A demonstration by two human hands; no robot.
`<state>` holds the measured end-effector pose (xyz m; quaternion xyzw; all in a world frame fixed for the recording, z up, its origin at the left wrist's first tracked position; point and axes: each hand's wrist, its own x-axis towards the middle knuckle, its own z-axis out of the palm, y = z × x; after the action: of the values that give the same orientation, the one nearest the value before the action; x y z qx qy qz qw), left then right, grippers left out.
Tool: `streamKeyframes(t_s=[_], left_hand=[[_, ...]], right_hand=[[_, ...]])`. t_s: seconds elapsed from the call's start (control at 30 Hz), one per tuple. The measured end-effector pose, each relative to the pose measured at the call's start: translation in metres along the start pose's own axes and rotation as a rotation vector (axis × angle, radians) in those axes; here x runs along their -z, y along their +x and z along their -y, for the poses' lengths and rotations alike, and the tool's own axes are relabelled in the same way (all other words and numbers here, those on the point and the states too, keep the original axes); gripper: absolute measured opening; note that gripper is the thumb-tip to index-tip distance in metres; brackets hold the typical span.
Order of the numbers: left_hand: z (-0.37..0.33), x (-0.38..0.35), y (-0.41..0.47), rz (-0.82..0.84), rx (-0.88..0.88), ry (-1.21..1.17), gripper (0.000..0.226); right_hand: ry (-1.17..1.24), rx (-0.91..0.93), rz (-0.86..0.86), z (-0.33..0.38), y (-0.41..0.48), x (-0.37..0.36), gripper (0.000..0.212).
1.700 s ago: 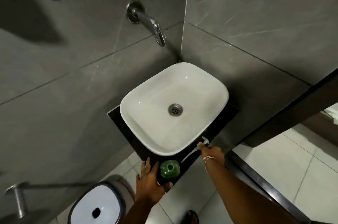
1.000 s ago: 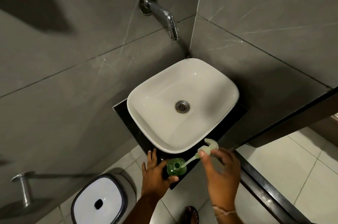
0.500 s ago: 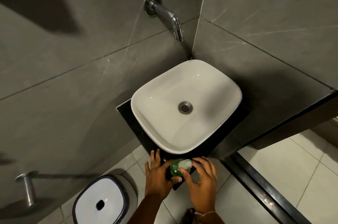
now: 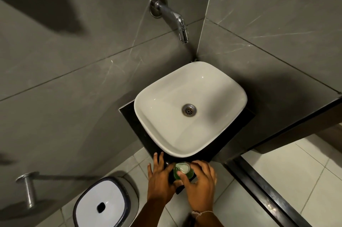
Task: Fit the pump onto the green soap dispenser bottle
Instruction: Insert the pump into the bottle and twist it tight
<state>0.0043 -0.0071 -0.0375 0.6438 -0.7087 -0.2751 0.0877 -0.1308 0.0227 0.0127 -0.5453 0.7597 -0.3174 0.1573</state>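
Left hand [image 4: 161, 178] grips the green bottle [image 4: 177, 174] on the counter [image 4: 133, 124]; right hand [image 4: 199, 180] grasps the pump [image 4: 182, 167] seated on top.

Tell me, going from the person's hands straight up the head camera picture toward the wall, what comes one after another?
Left hand and right hand on the green soap bottle with its pump → white basin → drain → wall tap.
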Motion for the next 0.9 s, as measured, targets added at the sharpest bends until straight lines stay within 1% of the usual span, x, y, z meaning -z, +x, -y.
streamKeyframes(t_s=[0.07, 0.17, 0.23, 0.3, 0.37, 0.47, 0.5, 0.57, 0.7, 0.73, 0.8, 0.87, 0.9], left_hand=[[0.001, -0.001, 0.0, -0.008, -0.011, 0.006, 0.066], [0.001, -0.002, 0.0, -0.028, -0.015, -0.018, 0.061], [0.002, -0.002, -0.001, -0.027, -0.016, -0.023, 0.061], [0.002, 0.0, 0.0, -0.027, -0.02, -0.024, 0.059], [0.001, 0.0, 0.0, -0.021, -0.019, -0.024, 0.063], [0.001, -0.001, -0.001, -0.016, -0.017, -0.027, 0.066], [0.001, -0.001, 0.0, -0.018, -0.017, -0.023, 0.065], [0.002, -0.002, 0.0, -0.023, -0.014, -0.013, 0.062], [0.001, -0.001, -0.001, -0.031, -0.015, -0.021, 0.059], [0.0, -0.001, -0.001, -0.031, -0.016, -0.029, 0.059], [0.0, 0.0, -0.001, -0.028, -0.021, -0.03, 0.06], [-0.001, 0.0, -0.001, -0.023, -0.022, -0.024, 0.062], [-0.002, 0.001, -0.001, -0.02, -0.019, -0.024, 0.062]], right_hand=[[-0.004, -0.056, -0.014, 0.004, 0.001, -0.003, 0.039], [0.029, -0.162, 0.004, 0.013, 0.003, -0.005, 0.047], [0.067, -0.144, 0.011, 0.011, 0.0, -0.005, 0.05], [0.131, -0.061, 0.016, 0.006, -0.004, -0.003, 0.05], [0.186, -0.04, 0.028, 0.003, -0.004, -0.001, 0.044], [0.292, -0.12, -0.013, 0.005, 0.002, -0.003, 0.031], [0.31, -0.14, -0.021, 0.007, 0.005, -0.004, 0.032], [0.317, -0.156, -0.015, 0.01, 0.006, -0.007, 0.042], [0.263, -0.155, 0.036, 0.01, 0.006, -0.005, 0.054], [0.251, -0.123, 0.054, 0.009, 0.005, -0.005, 0.053], [0.253, -0.081, 0.074, 0.007, 0.004, -0.003, 0.041], [0.264, -0.104, 0.046, 0.008, 0.005, 0.0, 0.029], [0.254, -0.129, 0.033, 0.01, 0.007, 0.0, 0.029]])
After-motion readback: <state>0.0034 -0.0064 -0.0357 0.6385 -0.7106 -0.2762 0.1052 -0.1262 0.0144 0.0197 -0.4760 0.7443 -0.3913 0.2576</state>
